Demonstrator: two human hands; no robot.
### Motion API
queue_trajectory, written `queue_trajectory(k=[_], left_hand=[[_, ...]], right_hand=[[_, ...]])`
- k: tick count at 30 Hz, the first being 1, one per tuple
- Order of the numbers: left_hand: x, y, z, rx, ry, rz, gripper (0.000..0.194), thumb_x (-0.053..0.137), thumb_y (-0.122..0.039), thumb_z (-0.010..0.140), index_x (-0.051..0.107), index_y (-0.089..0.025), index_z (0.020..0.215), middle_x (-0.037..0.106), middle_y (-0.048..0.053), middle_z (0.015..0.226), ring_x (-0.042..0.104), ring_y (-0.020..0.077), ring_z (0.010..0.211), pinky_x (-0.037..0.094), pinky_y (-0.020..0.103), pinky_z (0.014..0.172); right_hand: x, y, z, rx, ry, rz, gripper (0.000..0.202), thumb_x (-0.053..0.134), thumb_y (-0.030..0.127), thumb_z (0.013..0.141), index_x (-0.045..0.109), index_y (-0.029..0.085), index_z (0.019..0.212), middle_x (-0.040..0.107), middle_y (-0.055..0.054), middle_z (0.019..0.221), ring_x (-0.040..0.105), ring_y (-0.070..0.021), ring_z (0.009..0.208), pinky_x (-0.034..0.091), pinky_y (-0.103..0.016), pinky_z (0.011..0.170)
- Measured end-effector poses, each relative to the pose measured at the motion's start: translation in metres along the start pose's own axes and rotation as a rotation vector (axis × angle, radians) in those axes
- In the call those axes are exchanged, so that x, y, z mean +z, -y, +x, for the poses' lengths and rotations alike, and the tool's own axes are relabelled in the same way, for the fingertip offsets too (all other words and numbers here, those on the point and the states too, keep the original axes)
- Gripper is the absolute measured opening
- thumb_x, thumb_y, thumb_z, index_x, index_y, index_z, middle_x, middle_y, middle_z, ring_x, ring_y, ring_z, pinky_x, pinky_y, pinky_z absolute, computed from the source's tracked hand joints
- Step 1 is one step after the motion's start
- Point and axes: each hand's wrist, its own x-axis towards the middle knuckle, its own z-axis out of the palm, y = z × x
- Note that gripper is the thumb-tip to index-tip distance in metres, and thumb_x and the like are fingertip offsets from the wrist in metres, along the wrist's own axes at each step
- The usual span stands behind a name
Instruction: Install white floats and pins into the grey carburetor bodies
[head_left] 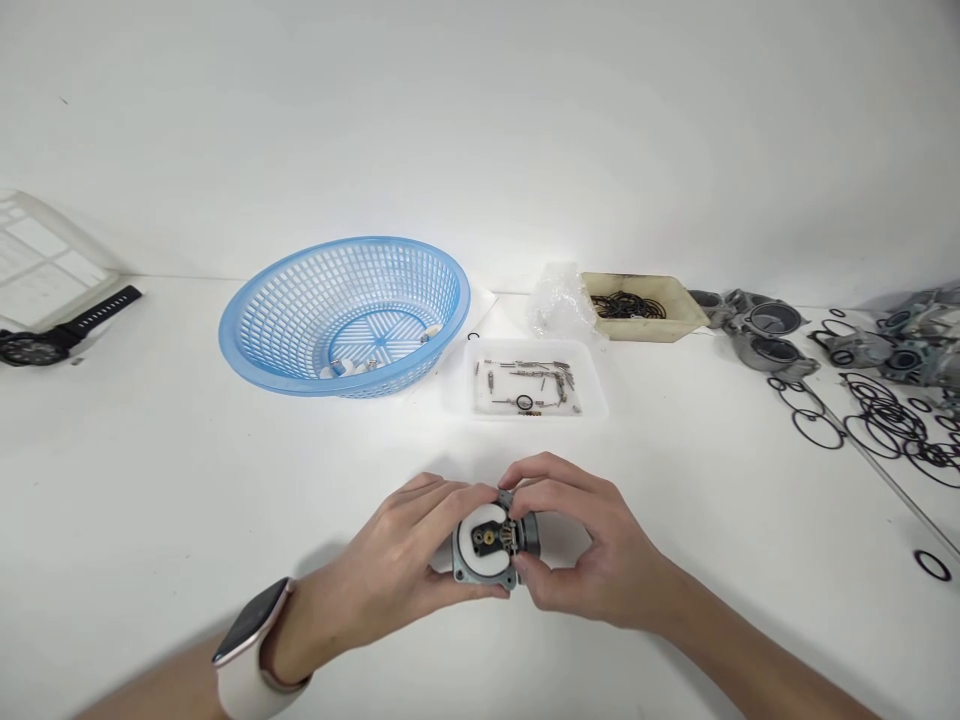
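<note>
Between my two hands is a carburetor body (480,576), grey metal with a white C-shaped float (471,535) facing up and a brass jet (489,538) in its middle. My left hand (409,545) grips its left side, thumb along the near edge and fingers on the far edge. From the right, my right hand (592,540) pinches around the float's hinge end, fingertips above and thumb below. Whether a small pin sits between those fingertips, I cannot tell. Beyond my hands lies a white tray (592,395) with small pins, jets and a black ring.
A blue basket (247,372) at the back left holds several small white parts. A cream bin (684,308) of black O-rings stands beside clear plastic wrap (561,300). More carburetor bodies (772,335) and loose O-rings (885,415) lie at right; a black wristwatch (45,347) at far left.
</note>
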Motion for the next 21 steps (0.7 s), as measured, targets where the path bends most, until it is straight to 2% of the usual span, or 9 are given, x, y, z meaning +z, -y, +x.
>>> queue_trajectory(k=[13,17,21], left_hand=[[0.001,0.0019,-0.0013,0.009,-0.006,-0.004,0.056,0.069,-0.057,0.096,0.051,-0.024,0.137,0.078,0.006,0.105,0.074,0.0228,0.087,0.061,0.035,0.081],[0.0003,0.0003,-0.0002,0.012,-0.005,-0.005,0.052,0.065,-0.058,0.099,0.052,-0.023,0.134,0.077,0.006,0.102,0.074,0.0225,0.087,0.061,0.035,0.081],[-0.0009,-0.0005,0.0016,0.028,-0.005,-0.004,0.049,0.057,-0.059,0.103,0.049,-0.022,0.135,0.077,0.008,0.109,0.073,0.0222,0.091,0.06,0.035,0.084]], right_hand=[[0.0005,-0.0008,-0.0001,0.01,-0.005,-0.006,0.037,0.07,0.005,0.071,0.065,0.025,0.102,0.067,-0.006,0.112,0.07,-0.0199,0.089,0.061,-0.032,0.078],[0.0001,-0.001,-0.0006,0.005,0.001,0.0,0.038,0.071,0.005,0.071,0.065,0.025,0.103,0.067,-0.007,0.114,0.07,-0.02,0.091,0.061,-0.032,0.08],[0.0009,0.0001,0.0003,0.014,-0.006,0.009,0.038,0.071,0.005,0.07,0.065,0.025,0.102,0.066,-0.007,0.113,0.071,-0.0197,0.089,0.061,-0.032,0.077]])
